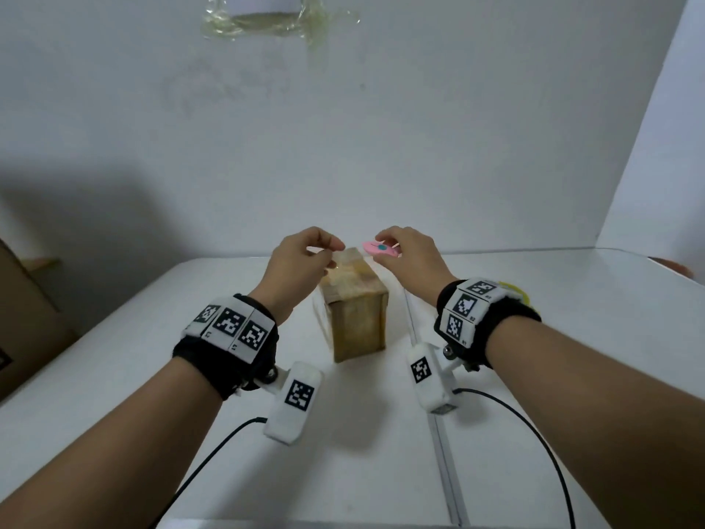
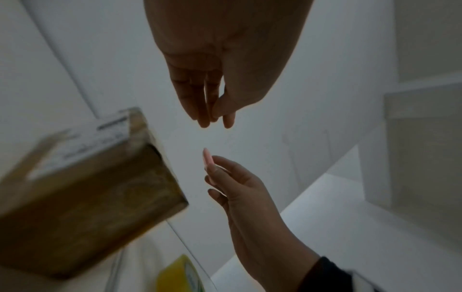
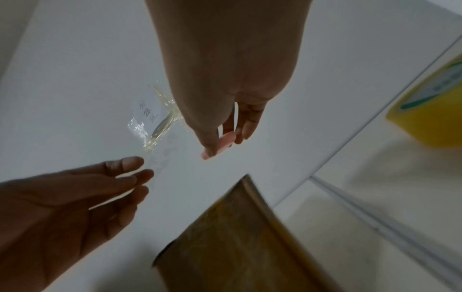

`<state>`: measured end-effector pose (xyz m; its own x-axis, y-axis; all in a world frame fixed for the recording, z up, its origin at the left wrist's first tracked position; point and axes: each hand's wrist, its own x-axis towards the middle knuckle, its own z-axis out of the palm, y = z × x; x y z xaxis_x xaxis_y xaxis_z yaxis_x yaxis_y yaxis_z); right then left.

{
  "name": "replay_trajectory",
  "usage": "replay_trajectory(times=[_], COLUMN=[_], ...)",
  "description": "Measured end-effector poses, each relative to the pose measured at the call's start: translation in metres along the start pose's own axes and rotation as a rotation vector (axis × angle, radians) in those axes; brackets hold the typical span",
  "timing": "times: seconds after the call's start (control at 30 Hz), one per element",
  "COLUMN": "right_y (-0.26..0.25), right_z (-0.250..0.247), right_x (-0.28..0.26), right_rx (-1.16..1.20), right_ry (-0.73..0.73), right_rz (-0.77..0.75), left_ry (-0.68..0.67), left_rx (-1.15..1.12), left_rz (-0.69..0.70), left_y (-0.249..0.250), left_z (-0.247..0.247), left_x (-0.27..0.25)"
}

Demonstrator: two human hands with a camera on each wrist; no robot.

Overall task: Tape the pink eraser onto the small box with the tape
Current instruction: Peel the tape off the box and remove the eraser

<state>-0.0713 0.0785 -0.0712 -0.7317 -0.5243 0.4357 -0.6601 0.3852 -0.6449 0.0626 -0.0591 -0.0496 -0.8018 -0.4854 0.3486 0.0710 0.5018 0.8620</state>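
My right hand (image 1: 385, 242) pinches the flat pink eraser (image 1: 377, 249) by its right end and holds it in the air just above the far top edge of the small brown box (image 1: 356, 315). The eraser shows again between thumb and fingers (image 3: 222, 142) and edge-on in the left wrist view (image 2: 207, 158). My left hand (image 1: 328, 252) hovers over the box's top left. Its thumb and fingertips (image 2: 212, 116) pinch what looks like a faint strip of clear tape. The box (image 2: 87, 187) stands upright, wrapped in glossy tape. The yellow tape roll (image 1: 515, 290) lies behind my right wrist.
The white table (image 1: 572, 357) has a seam running front to back right of the box. A white wall stands close behind, with a paper label (image 3: 148, 112) taped to it. A cardboard carton (image 1: 23, 326) sits off the table's left edge. Cables trail from both wrist cameras.
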Motion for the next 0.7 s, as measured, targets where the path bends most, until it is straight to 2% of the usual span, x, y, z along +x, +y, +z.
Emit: replay_trajectory(times=[0.17, 0.3, 0.47, 0.7], right_y=[0.035, 0.077, 0.120, 0.154], right_z=[-0.047, -0.084, -0.118, -0.115], right_x=[-0.015, -0.030, -0.044, -0.045], right_rx=[-0.015, -0.086, -0.163, -0.206], right_ry=[0.109, 0.167, 0.174, 0.015], right_rz=[0.105, 0.218, 0.335, 0.383], left_ry=[-0.067, -0.154, -0.285, -0.452], left_rx=[0.053, 0.038, -0.096, -0.044], left_rz=[0.076, 0.080, -0.039, -0.276], left_y=[0.030, 0.042, 0.044, 0.028], left_z=[0.057, 0.103, 0.153, 0.205], left_x=[0.010, 0.018, 0.023, 0.025])
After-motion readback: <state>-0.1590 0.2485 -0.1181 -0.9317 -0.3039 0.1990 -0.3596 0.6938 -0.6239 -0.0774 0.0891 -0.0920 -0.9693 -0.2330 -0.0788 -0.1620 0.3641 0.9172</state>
